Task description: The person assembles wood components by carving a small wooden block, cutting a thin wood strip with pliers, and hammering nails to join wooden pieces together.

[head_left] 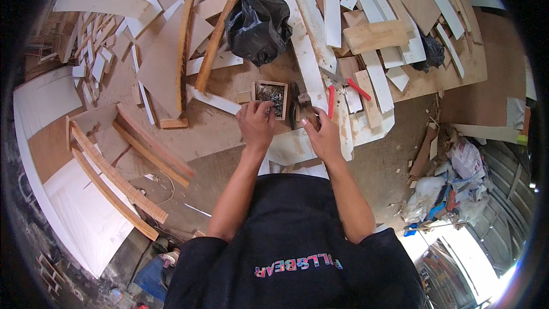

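Observation:
My left hand is at the near left corner of a small wooden box of loose nails. Its fingers are curled together, and whatever is between them is too small to make out. To the right of the box, my right hand has its thumb and fingers around the brown handle of what looks like a hammer, its grey metal head pointing away from me. A dark tool lies between this hammer and the box. Further right rest pincers with red handles.
Cut boards and white strips cover much of the worktable. A black plastic bag sits beyond the box. Long wooden battens lie to the left. A wooden frame stands at the left, and bags of scrap heap at the right.

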The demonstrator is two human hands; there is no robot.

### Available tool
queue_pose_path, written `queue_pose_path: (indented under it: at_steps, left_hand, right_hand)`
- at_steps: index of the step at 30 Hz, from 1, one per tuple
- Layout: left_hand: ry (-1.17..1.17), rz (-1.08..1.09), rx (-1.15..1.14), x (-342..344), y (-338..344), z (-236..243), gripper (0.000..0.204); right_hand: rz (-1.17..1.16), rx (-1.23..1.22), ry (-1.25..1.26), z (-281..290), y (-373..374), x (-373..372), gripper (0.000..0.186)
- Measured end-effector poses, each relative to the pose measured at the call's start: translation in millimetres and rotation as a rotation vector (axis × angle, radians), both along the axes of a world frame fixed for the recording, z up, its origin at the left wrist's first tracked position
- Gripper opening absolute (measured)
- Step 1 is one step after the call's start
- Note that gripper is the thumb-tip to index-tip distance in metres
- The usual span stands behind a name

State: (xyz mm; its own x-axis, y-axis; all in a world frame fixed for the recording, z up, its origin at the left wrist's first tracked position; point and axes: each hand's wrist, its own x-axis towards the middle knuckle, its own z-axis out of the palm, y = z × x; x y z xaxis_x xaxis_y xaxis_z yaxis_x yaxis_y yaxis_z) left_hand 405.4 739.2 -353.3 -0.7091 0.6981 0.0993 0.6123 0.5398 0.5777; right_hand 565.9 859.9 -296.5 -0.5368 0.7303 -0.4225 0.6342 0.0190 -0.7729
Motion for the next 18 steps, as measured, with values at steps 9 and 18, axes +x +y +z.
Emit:
queue_pose_path:
  at_steps: [9, 18]
  left_hand:
    - [0.115, -0.194, -0.006, -6.6, 2.9, -0.4, 0.023]
    - [0.126, -0.180, -0.123, -7.2, 18.4, 4.5, 0.014]
  right_hand:
    - [-0.030, 0.003, 0.010, -0.2, -14.4, -7.0, 0.055]
    - [-0.089, 0.018, 0.025, 8.1, -26.4, -3.1, 0.055]
